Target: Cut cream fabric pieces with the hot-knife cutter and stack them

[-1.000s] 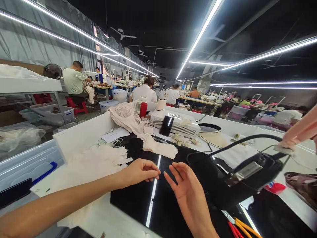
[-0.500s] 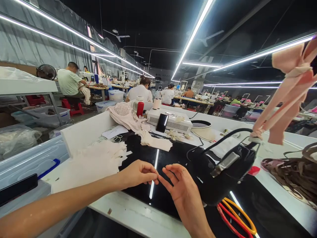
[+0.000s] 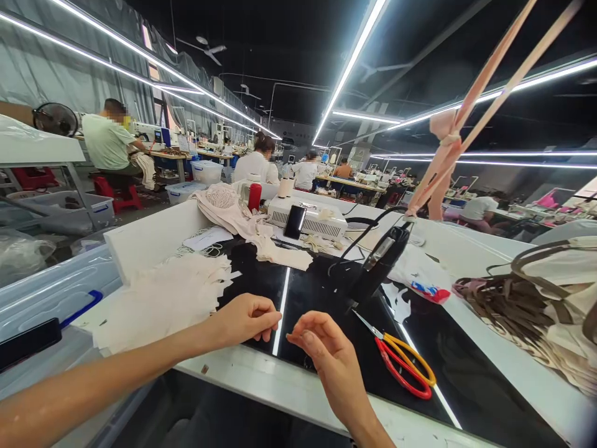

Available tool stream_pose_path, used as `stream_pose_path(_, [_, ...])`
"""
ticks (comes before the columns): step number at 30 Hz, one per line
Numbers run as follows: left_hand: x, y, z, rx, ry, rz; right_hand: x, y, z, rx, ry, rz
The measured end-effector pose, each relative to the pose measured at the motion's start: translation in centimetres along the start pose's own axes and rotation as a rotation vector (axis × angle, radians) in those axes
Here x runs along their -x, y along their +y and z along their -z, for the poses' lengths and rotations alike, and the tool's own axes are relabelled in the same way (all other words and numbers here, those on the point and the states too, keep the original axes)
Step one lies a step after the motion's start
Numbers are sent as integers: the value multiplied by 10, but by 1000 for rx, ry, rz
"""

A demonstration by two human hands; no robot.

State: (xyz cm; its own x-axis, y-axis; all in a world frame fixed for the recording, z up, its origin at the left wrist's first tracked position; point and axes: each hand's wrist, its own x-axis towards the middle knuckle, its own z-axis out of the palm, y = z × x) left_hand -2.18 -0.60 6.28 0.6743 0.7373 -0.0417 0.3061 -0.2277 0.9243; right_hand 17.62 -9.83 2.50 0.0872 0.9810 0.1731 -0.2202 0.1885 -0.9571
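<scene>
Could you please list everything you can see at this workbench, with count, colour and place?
Scissors: one, red and yellow, near right on black top.
Hanging tool: one, black, centre, on pink straps.
Cream pieces: one stack, left.
Beige cloth: one heap, back left.
White box: one, back centre, black phone leaning on it.
Red spool: one, back.
Brown straps: one pile, right.
Left hand: fingers pinched, over the top.
Right hand: fingers curled, beside it.

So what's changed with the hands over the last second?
The right hand curled from open to pinched, and both hands drew back toward the table's near edge. The left hand stays loosely closed; what the fingers hold is too fine to see. The scissors have come fully into view as the camera tilted.
</scene>
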Motion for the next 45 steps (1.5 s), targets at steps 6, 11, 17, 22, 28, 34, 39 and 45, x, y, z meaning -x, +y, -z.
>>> stream_pose_path(6, [16, 10, -7, 10, -49, -19, 5, 0, -1, 55, 19, -34])
stream_pose_path(11, [22, 10, -14, 121, -132, -42, 9, 3, -3, 46, -6, -72])
stream_pose_path(17, [25, 16, -15, 194, -155, 9, 9, 2, -7, 55, -55, -115])
stream_pose_path(22, [25, 13, -13, 264, -166, 44, 8, 2, -8, 60, -90, -130])
stream_pose_path(28, [24, 6, -12, 288, -207, 115, 7, 2, -11, 87, -135, -154])
stream_pose_path(34, [23, 4, -9, 321, -256, 187, 4, 2, -10, 67, -169, -175])
stream_pose_path(39, [19, 3, -10, 370, -291, 257, 6, 3, -11, -10, -155, -223])
stream_pose_path(45, [15, -1, -7, 490, -389, 353, 7, 10, -9, -145, -172, -316])
